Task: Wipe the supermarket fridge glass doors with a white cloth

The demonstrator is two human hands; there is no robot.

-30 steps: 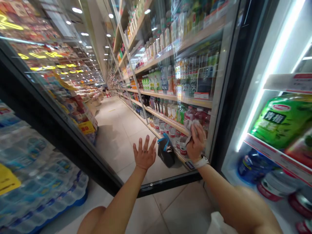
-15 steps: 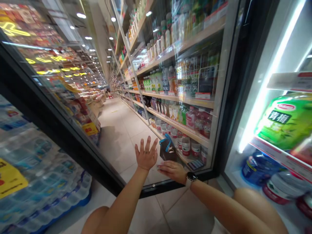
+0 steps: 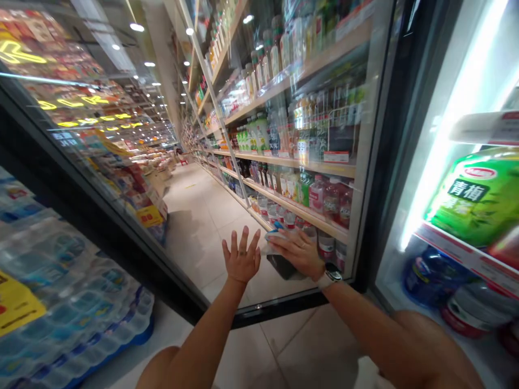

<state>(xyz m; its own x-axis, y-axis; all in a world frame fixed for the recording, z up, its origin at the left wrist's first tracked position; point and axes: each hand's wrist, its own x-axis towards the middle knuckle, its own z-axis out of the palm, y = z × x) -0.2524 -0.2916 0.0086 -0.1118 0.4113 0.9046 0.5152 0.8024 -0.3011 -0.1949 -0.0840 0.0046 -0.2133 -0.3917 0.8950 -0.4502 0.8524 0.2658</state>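
My left hand (image 3: 242, 255) lies flat against the glass door (image 3: 194, 227) with its fingers spread, and a ring shows on one finger. To its right, my right hand (image 3: 298, 249) presses on the same pane, fingers stretched and close together. Under those fingertips a pale cloth (image 3: 268, 236) shows only at its edge; most of it is covered by the hand. Around my right wrist is a watch (image 3: 333, 273). Through the glass, a dark object (image 3: 284, 267) with a blue strap (image 3: 278, 225) is partly hidden behind my right hand.
The door's black frame (image 3: 279, 309) runs low across the view. At right, a lit cooler holds a big green bottle (image 3: 474, 197) and other bottles. Wrapped water packs (image 3: 81, 292) are stacked at left. Beyond the pane are drink shelves (image 3: 300, 162) and a tiled aisle (image 3: 194, 200).
My right hand has moved up the glass, now covering much of the dark object and its blue strap. My left hand has stayed almost in place.
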